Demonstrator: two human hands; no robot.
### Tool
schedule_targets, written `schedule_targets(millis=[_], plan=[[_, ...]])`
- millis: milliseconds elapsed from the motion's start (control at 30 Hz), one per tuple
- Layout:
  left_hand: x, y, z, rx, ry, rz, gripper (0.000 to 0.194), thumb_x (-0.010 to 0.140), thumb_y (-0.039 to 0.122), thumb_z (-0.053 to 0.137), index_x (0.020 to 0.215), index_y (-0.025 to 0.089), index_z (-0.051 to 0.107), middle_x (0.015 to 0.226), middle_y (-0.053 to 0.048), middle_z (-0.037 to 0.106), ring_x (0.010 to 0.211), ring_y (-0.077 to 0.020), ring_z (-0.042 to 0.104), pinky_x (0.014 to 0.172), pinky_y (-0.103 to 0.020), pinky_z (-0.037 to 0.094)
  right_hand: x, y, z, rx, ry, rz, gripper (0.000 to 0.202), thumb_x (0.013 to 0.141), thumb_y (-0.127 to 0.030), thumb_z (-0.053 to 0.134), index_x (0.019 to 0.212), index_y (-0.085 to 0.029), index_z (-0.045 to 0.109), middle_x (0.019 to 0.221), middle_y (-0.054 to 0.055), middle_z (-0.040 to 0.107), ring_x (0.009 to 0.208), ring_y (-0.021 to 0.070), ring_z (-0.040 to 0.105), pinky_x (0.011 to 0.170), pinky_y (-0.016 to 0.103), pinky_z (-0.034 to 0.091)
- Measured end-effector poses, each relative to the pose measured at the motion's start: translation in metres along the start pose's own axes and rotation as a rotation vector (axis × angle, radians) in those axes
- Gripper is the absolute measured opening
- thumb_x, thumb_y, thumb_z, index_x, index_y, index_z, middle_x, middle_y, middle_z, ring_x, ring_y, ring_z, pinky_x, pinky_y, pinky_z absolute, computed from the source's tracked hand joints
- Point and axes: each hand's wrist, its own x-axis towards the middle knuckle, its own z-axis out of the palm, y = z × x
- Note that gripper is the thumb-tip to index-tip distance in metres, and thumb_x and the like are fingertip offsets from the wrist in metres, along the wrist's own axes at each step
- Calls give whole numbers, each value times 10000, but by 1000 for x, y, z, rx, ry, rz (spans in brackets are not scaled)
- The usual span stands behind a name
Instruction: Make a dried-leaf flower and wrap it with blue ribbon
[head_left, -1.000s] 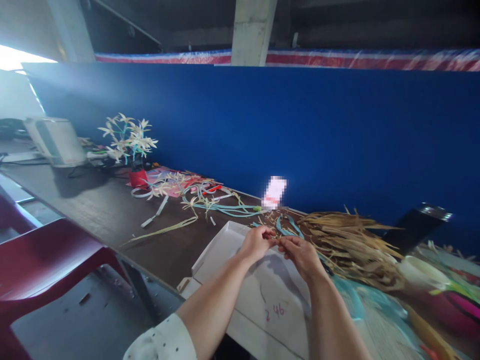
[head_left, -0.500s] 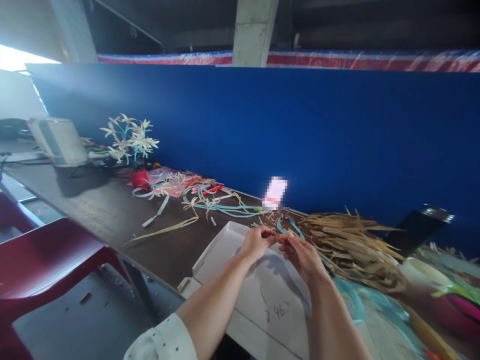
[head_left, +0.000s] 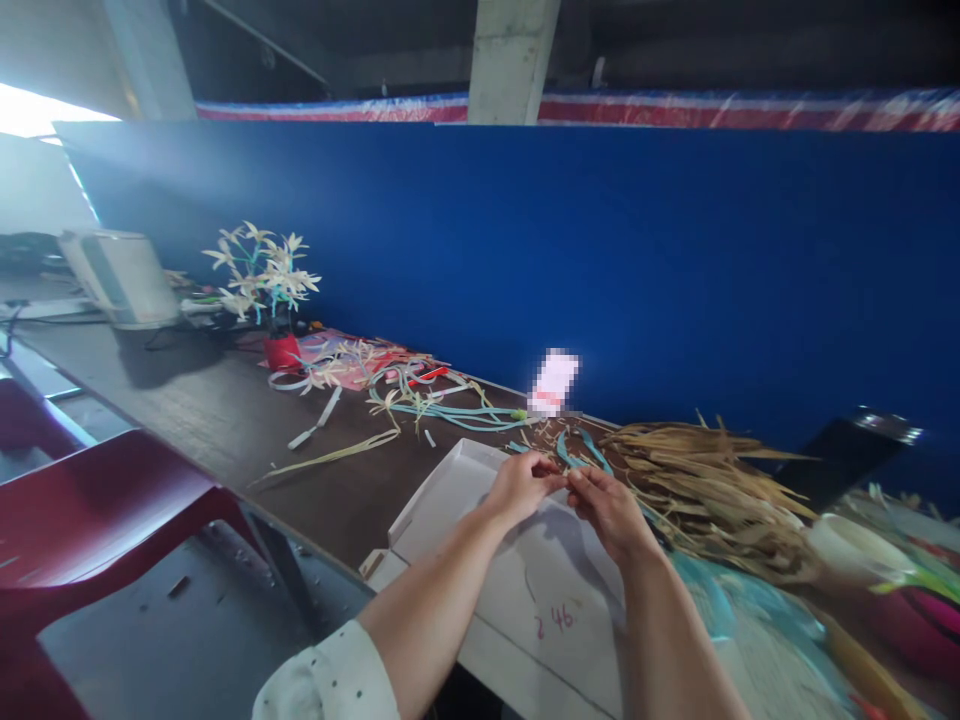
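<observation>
My left hand and my right hand meet fingertip to fingertip above an unfolded white cardboard box marked with red handwriting. Both are closed in a pinch. Whatever sits between the fingers is too small and too hidden to name. Just beyond the fingertips lie light blue strips and small tan scraps. To the right of my right hand spreads a pile of dried brown leaves.
A bunch of pale handmade flowers stands in a red pot at the left. Loose blue cords trail across the dark table. A white kettle, a red chair and a dark tumbler are around.
My hands stay together over the cardboard, with the right fingers shifting slightly at the pinch. The whole view has tilted a little.
</observation>
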Motion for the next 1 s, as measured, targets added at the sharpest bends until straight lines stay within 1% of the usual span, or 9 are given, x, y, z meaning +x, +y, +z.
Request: schedule_targets(millis=[167, 300, 367, 433, 533, 667, 800, 933, 1000], plan=[[-1, 0, 1, -50, 13, -1, 355, 683, 462, 632, 843, 147, 660, 772, -43, 677, 715, -146, 602, 641, -229, 437, 3, 4, 2, 54, 4, -4, 311, 685, -481, 674, 693, -178, 604, 545, -10, 534, 491, 97, 432, 442, 215, 299], [1, -1, 2, -92, 46, 7, 374, 690, 498, 614, 792, 141, 655, 673, -23, 645, 610, -119, 558, 577, -215, 412, 4, 4, 0, 116, 126, -8, 298, 644, -456, 717, 677, -177, 614, 621, 1, 559, 515, 95, 456, 429, 205, 323], [3, -2, 3, -108, 59, 1, 398, 686, 521, 608, 779, 137, 651, 633, -13, 624, 563, -107, 527, 541, -208, 393, 4, 2, 0, 147, 159, -9, 293, 623, -438, 737, 698, -174, 635, 671, 12, 584, 524, 89, 456, 426, 201, 332], [3, -3, 3, -127, 59, 8, 414, 678, 535, 610, 782, 136, 652, 621, -6, 612, 547, -98, 509, 523, -201, 378, 3, 0, 0, 178, 136, -5, 284, 607, -411, 753, 734, -176, 656, 698, 13, 598, 529, 82, 453, 430, 196, 337], [3, -4, 3, -159, 49, 12, 431, 679, 544, 605, 803, 133, 651, 613, -2, 600, 535, -92, 495, 508, -196, 365, 0, -4, 2, 196, 52, 3, 272, 596, -360, 770, 779, -182, 676, 674, -1, 589, 529, 72, 451, 442, 189, 335], [2, -4, 2, -168, 52, 21, 435, 688, 542, 598, 814, 129, 653, 632, -15, 610, 568, -101, 518, 536, -200, 380, -5, -8, 5, 200, -15, 0, 270, 606, -335, 771, 816, -190, 685, 681, -5, 582, 545, 72, 466, 469, 193, 343], [1, -3, 2, -140, 59, 13, 429, 699, 545, 584, 825, 142, 662, 666, -20, 628, 577, -102, 518, 542, -202, 377, -7, -8, 5, 206, -15, -27, 255, 633, -350, 754, 816, -189, 681, 702, 6, 581, 553, 77, 462, 473, 196, 340], [1, -1, 4, -107, 83, 0, 393, 693, 523, 600, 781, 144, 659, 639, -10, 621, 575, -103, 524, 541, -200, 375, -4, -6, 3, 175, 33, -43, 238, 610, -348, 771, 727, -177, 654, 624, -1, 538, 527, 82, 433, 453, 199, 327], [-1, 4, 4, -127, 99, -2, 367, 705, 501, 598, 754, 142, 651, 616, -5, 610, 564, -99, 525, 537, -197, 375, -1, -3, 1, 190, 59, -59, 238, 608, -349, 774, 703, -183, 633, 619, -7, 527, 527, 81, 427, 449, 196, 325]])
